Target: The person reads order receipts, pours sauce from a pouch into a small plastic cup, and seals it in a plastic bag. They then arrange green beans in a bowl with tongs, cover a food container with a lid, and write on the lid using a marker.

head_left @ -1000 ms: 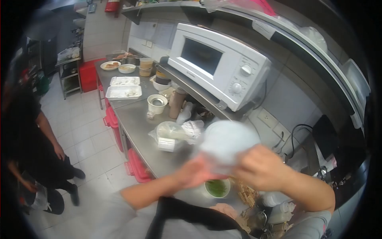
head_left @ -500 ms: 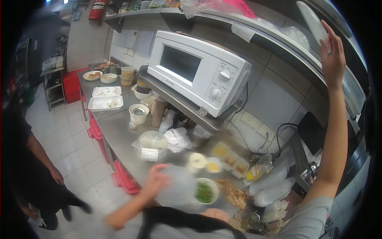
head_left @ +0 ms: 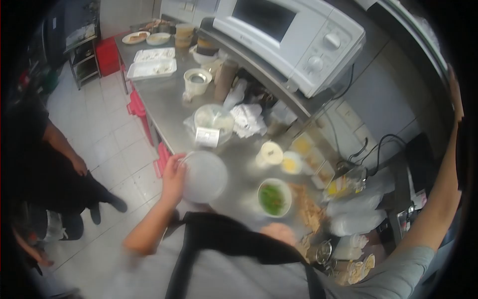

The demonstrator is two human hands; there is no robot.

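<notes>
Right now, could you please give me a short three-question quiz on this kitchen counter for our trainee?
1. True or false: the left hand holds the round translucent lid at its edge.
2. What colour is the food in the small bowl?
3. Where is the white oven? A) on the floor B) on a raised shelf above the steel counter C) in the red crate

Key: 1 true; 2 green; 3 B.

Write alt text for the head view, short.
The person's left hand holds a round translucent plastic lid at the edge of a steel counter, beside a white bowl of chopped greens. The right arm reaches up out of frame past a white microwave oven; another person stands on the tiled floor.
</notes>
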